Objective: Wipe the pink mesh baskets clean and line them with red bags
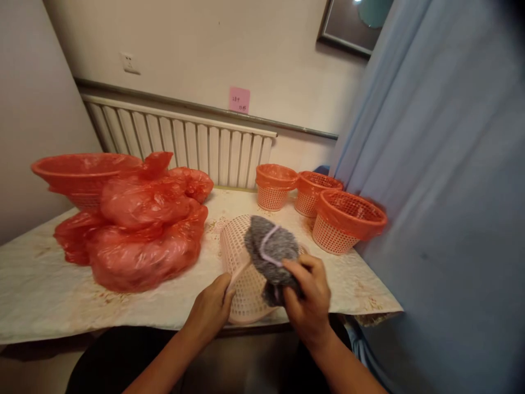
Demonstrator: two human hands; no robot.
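Note:
A pale pink mesh basket (237,241) lies tilted on the table in front of me. My left hand (213,303) is closed on its pale edge, thumb on top. In my right hand (308,293) is a bunched grey mottled cloth (283,246) with a thin lilac band across it. The cloth is held above the basket and covers part of it. Slight blur hides which kind of cloth it is. A darker fold hangs below, close to my right fingers.
Red plastic bags (143,251), full and knotted, pile up at the left beside a red-lined basket (82,167). Three pink mesh baskets with red liners stand at the back right, the nearest basket (334,235) close to a blue curtain (443,219). A radiator (184,139) runs behind the table (36,290).

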